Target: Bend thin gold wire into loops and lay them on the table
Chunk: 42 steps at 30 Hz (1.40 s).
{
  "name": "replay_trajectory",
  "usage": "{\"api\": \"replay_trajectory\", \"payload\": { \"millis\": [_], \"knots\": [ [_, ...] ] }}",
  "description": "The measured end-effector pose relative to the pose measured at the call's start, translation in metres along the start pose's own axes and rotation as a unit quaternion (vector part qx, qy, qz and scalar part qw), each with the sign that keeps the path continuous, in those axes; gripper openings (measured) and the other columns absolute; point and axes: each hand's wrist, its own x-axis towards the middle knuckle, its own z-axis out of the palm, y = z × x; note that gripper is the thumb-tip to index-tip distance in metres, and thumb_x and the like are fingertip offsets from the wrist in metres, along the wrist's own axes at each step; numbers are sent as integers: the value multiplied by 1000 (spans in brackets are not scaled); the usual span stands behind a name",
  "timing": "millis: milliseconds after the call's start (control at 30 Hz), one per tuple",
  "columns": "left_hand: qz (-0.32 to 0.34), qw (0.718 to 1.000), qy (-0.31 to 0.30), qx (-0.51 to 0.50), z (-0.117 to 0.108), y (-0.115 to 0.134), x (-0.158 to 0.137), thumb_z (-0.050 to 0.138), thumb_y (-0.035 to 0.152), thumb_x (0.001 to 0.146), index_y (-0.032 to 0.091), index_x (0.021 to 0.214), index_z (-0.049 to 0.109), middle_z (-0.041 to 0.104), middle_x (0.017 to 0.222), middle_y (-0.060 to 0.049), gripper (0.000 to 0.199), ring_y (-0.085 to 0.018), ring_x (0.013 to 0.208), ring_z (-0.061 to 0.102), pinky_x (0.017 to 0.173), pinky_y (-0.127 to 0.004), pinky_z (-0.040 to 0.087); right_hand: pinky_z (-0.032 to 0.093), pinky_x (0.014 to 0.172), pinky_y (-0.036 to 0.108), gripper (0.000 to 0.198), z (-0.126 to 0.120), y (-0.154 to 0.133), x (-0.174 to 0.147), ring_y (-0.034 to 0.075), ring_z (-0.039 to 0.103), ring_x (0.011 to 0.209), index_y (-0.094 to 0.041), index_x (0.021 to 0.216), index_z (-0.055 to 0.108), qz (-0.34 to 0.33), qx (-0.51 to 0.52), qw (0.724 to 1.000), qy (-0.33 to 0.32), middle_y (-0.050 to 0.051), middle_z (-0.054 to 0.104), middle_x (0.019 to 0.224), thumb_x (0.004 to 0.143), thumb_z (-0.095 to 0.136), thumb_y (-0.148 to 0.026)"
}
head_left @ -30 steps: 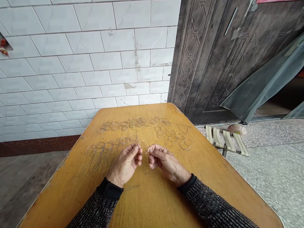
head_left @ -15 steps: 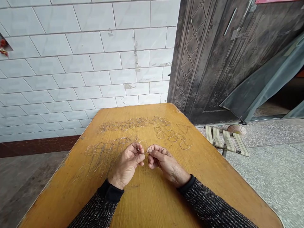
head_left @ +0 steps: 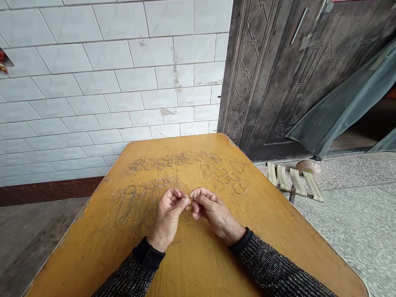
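A thin wire loop point(head_left: 187, 184) rises between my hands over the middle of the table. My left hand point(head_left: 168, 212) pinches it with thumb and index finger from the left. From the right, my right hand point(head_left: 212, 210) pinches the same wire, its fingertips nearly meeting those of the left. The exact crossing of the wire is hidden by my fingers. Behind and left of my left hand lies a row of wire loops with long straight tails point(head_left: 136, 193). Beyond my right hand lie several figure-eight wire loops point(head_left: 227, 176).
A further row of bent wire loops point(head_left: 170, 161) lies across the far part of the wooden table point(head_left: 198, 264). White wall tiles point(head_left: 123, 74) stand behind it. To the right are a dark carved door point(head_left: 272, 82), a striped folding stool point(head_left: 295, 181) and a ball point(head_left: 308, 166).
My left hand has turned slightly and its fingertips have come closer to the right ones. The wire loop's lower part is now covered by my fingers.
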Motion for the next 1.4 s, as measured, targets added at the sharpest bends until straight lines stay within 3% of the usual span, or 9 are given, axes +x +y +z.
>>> {"api": "replay_trajectory", "payload": {
  "millis": [200,600,967,1400],
  "knots": [
    [29,997,25,66,-1,-1,0,65,23,69,17,76,46,52,73,3,22,-9,63,53,63,-23,43,33,42,18,22,3,1,-2,6,47,41,-16,68,52,5,8,1000,13,-5,52,48,71,59,-37],
    [-6,993,-53,109,-2,8,-1,61,25,72,16,80,50,51,76,1,16,-12,70,51,69,-26,43,31,42,18,25,2,-3,-1,5,44,39,-16,64,51,6,-25,999,21,-6,49,44,67,60,-39],
    [11,975,-62,214,-4,8,-1,54,27,76,15,118,50,52,78,0,43,-13,76,53,75,-28,42,31,42,19,26,-1,2,0,5,43,40,-16,63,50,-2,-45,999,23,-6,49,45,69,59,-39],
    [26,980,-44,195,-5,11,-1,56,25,76,18,121,49,53,83,-1,46,-14,80,53,79,-26,40,33,40,17,30,-1,-1,-1,5,46,41,-17,69,51,10,-57,998,2,-6,50,49,68,61,-45]
  ]
}}
